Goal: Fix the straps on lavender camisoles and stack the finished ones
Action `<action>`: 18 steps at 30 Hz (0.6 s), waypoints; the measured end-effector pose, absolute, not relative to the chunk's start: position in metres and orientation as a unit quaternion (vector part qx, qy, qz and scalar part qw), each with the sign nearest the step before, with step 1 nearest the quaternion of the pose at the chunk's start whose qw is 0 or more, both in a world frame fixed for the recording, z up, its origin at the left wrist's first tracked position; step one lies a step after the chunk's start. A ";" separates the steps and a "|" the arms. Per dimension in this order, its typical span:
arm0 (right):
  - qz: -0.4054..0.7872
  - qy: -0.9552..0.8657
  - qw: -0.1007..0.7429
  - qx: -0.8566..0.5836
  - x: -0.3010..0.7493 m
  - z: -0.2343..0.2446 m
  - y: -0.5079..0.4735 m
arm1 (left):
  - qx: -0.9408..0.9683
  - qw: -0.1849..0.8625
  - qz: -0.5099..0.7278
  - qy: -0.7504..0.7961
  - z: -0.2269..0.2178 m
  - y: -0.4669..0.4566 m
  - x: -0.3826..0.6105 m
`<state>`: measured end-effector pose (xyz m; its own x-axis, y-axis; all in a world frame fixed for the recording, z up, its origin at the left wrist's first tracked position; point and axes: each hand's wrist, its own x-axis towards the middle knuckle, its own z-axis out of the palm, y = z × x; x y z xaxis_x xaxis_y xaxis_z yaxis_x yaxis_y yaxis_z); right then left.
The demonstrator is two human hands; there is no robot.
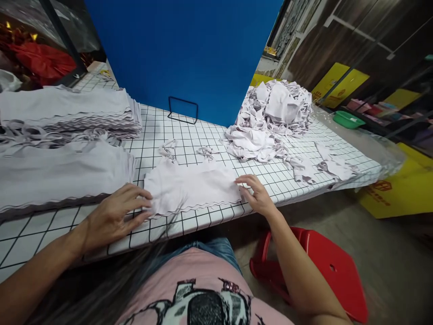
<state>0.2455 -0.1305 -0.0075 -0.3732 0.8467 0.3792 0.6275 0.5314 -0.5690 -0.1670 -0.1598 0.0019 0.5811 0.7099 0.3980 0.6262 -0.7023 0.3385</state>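
Observation:
A pale rectangular fabric piece with wavy long edges lies flat near the table's front edge, with what look like strap bundles at its far side. My left hand is at its left end, fingers apart and fingertips at the cloth's edge. At the opposite end, my right hand has its thumb and fingers spread, the fingertips touching or just over the fabric. Left of the piece is a thick stack of similar fabric pieces, and a second stack sits behind it.
A tall blue panel stands on the grid-patterned tablecloth, with a black wire frame at its foot. A heap of crumpled pale fabric lies to the right. A red plastic stool is beside me; yellow boxes stand farther right.

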 end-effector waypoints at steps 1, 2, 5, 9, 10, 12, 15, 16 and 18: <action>0.151 -0.813 0.314 -0.466 0.241 -0.007 -0.131 | 0.880 0.066 0.262 0.391 -0.001 -0.156 -0.160; 0.140 -0.821 0.285 -0.474 0.235 -0.007 -0.132 | 0.876 0.052 0.253 0.407 -0.004 -0.153 -0.153; 0.128 -0.848 0.173 -0.484 0.226 -0.012 -0.142 | 0.878 0.027 0.161 0.449 -0.019 -0.147 -0.140; 0.151 -0.832 0.148 -0.513 0.237 -0.013 -0.153 | 0.883 0.005 0.070 0.463 -0.035 -0.151 -0.146; 0.159 -0.824 0.164 -0.518 0.240 -0.010 -0.151 | 0.884 -0.001 0.066 0.464 -0.034 -0.152 -0.148; 0.165 -0.810 0.214 -0.520 0.241 0.000 -0.135 | 0.884 -0.011 0.071 0.463 -0.026 -0.149 -0.142; 0.189 -0.771 0.283 -0.538 0.225 0.015 -0.089 | 0.902 -0.011 0.101 0.421 -0.004 -0.130 -0.105; 0.214 -0.747 0.283 -0.562 0.215 0.018 -0.071 | 0.913 -0.003 0.117 0.392 0.003 -0.121 -0.087; 0.284 -0.702 0.241 -0.607 0.196 0.021 -0.038 | 0.927 0.009 0.144 0.346 0.010 -0.099 -0.048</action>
<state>0.1964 -0.0379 0.0213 -0.1472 0.9891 -0.0059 0.7147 0.1023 -0.6920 -0.0476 -0.0986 0.0105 0.7191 0.6443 0.2604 0.6389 -0.7604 0.1169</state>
